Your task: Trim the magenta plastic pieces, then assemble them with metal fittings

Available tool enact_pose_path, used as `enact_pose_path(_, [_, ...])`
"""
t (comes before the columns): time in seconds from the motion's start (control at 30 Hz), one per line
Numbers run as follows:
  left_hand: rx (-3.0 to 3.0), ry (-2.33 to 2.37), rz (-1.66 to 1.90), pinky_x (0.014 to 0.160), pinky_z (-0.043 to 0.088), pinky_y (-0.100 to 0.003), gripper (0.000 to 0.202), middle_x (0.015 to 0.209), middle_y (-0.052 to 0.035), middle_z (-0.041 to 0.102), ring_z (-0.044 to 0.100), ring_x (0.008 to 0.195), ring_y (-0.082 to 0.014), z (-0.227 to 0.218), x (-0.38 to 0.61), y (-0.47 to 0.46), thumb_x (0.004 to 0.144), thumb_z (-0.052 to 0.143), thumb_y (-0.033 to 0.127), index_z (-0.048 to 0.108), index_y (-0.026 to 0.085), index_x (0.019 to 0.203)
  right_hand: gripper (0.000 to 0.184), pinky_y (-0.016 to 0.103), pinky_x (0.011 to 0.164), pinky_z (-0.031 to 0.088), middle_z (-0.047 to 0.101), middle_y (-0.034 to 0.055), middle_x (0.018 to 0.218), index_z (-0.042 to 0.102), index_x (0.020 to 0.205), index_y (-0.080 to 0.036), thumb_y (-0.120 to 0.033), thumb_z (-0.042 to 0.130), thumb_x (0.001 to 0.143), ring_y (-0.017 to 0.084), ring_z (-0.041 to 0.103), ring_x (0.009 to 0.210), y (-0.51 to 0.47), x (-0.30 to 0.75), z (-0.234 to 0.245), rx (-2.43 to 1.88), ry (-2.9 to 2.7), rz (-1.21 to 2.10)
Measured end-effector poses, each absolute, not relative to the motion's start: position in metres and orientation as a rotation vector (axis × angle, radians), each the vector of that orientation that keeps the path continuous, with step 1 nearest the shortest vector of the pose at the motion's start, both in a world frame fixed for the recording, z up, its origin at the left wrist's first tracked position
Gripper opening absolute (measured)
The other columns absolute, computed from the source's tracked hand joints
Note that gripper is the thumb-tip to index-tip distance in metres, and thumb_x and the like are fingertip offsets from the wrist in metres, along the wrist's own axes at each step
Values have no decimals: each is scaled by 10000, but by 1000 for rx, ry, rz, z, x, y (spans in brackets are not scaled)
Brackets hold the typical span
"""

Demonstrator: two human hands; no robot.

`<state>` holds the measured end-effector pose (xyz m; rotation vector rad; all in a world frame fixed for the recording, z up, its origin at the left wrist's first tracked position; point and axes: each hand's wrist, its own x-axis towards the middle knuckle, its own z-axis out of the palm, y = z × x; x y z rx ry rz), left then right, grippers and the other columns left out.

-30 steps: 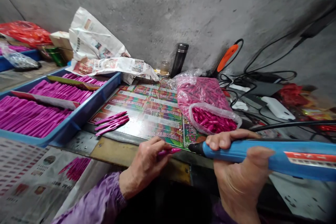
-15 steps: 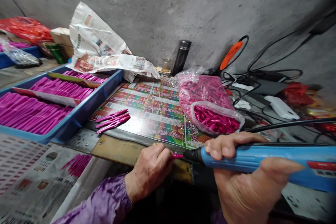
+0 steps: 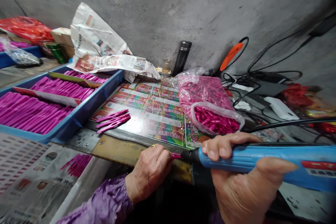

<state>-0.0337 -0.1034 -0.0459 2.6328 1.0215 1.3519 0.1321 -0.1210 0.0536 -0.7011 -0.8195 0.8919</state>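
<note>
My left hand [image 3: 150, 171] is closed round a small pink plastic piece [image 3: 176, 155] at the bench's front edge; only its tip shows past my fingers. My right hand [image 3: 236, 178] grips a blue corded power tool [image 3: 262, 159], whose black nose touches that pink tip. Just behind my hands lies an open clear bag of pink caps [image 3: 210, 108]. A few loose pink pen barrels [image 3: 112, 119] lie on the glossy printed sheet [image 3: 154, 112] to the left.
A blue tray [image 3: 84, 110] full of pink barrels sits at the left, with crumpled newspaper [image 3: 105, 50] behind it. A black flask [image 3: 181, 57], an orange-handled tool [image 3: 230, 55] and tangled cables [image 3: 252, 80] stand by the grey wall. Newspaper with more pink pieces [image 3: 77, 164] lies below left.
The blue tool's nose has moved left onto the pink piece, which my left hand has drawn deeper into its fingers. Both hands have dropped slightly toward the bench edge.
</note>
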Motion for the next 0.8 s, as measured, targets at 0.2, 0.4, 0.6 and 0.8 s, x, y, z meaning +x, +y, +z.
enact_pose_path(0.2, [2701, 1026, 1392, 574, 448, -253, 143, 751, -17, 617, 546, 617, -136, -40, -32, -104, 1032, 459, 143, 591, 135, 1087, 557, 275, 555, 486, 519, -54, 582, 616, 778, -226, -739, 809, 676, 131, 466, 520, -121, 131, 55, -696, -821, 893])
enact_pose_path(0.4, [2715, 977, 1408, 596, 467, -254, 169, 823, -48, 665, 580, 675, -146, -47, -36, -102, 997, 536, 105, 615, 108, 1146, 567, 279, 538, 488, 522, -50, 579, 614, 782, -220, -750, 791, 688, 135, 473, 512, -120, 135, 54, -704, -850, 864])
enact_pose_path(0.6, [2728, 904, 1459, 592, 468, -269, 192, 865, -75, 698, 594, 684, -153, -44, -38, -105, 996, 506, 67, 615, 75, 1153, 546, 307, 568, 496, 531, -47, 592, 600, 805, -217, -731, 767, 730, 145, 486, 528, -107, 145, 46, -720, -890, 747])
enact_pose_path(0.8, [2738, 846, 1505, 612, 496, -281, 208, 896, -107, 714, 629, 727, -170, -42, -40, -106, 982, 493, 35, 609, 45, 1156, 414, 321, 567, 487, 550, -34, 611, 604, 825, -201, -586, 757, 809, 158, 523, 534, -88, 153, 32, -701, -948, 584])
